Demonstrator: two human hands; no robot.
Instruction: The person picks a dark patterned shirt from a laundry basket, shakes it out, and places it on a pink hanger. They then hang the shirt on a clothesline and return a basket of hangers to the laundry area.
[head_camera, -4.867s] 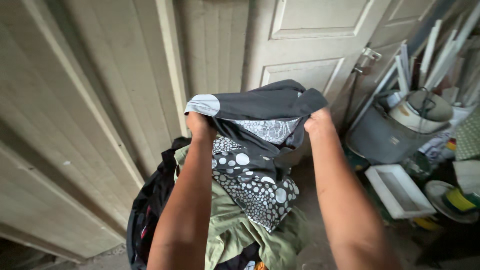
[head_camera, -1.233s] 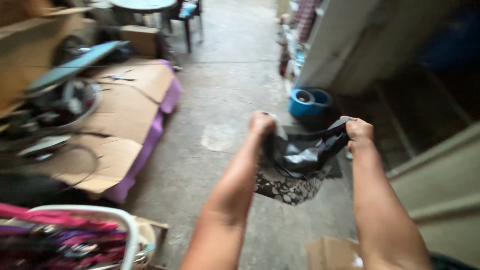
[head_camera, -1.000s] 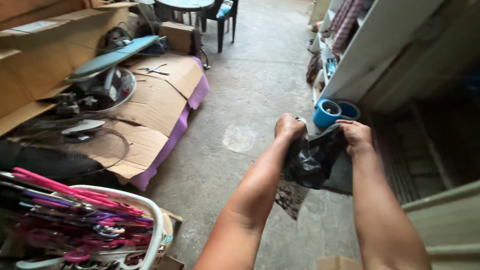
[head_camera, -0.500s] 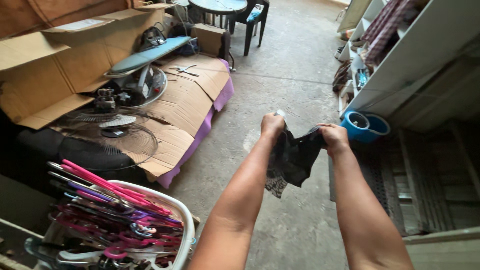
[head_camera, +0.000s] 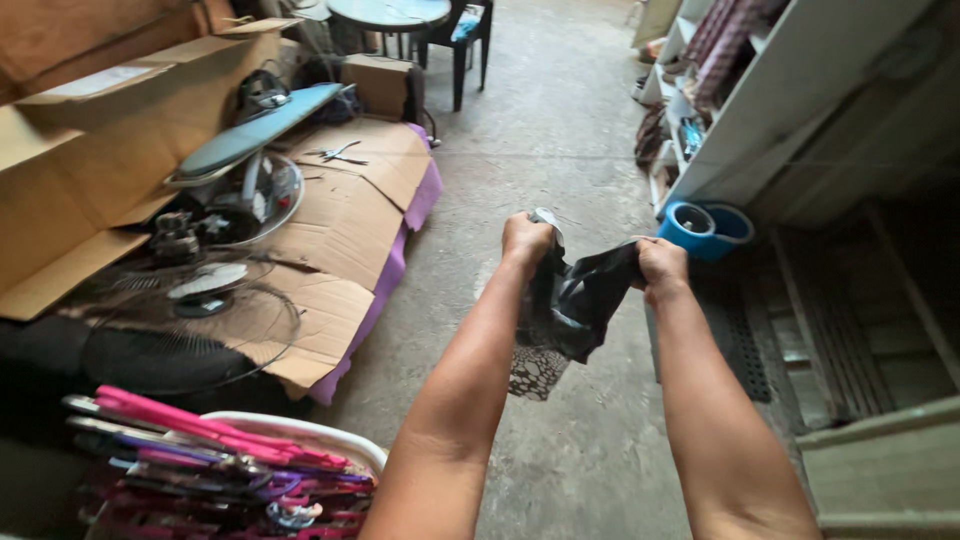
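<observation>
Since 0.5 s ago both hands sit a little lower and closer to the camera, and the view has swung slightly left, so the blue buckets now lie just right of the right hand. Left hand is closed in a fist around 1 top edge of the dark grey cloth garment with a white-spotted panel; right hand is closed, pinching the opposite edge. Garment hangs bunched between the 2 fists, in mid-air above the bare grey concrete floor, spotted part dangling lowest.

Around: flattened brown cardboard over a purple sheet to the left, with a dismantled fan with wire grille on it; white basket of pink and purple plastic hangers at lower left; 2 blue plastic buckets beside the white shelf unit.

Risk, as a judgement: grip is only on the edges, so a loose pinch could let 1 side slip and the hem drag on the dusty floor. Bunched fabric may also hide twists.
</observation>
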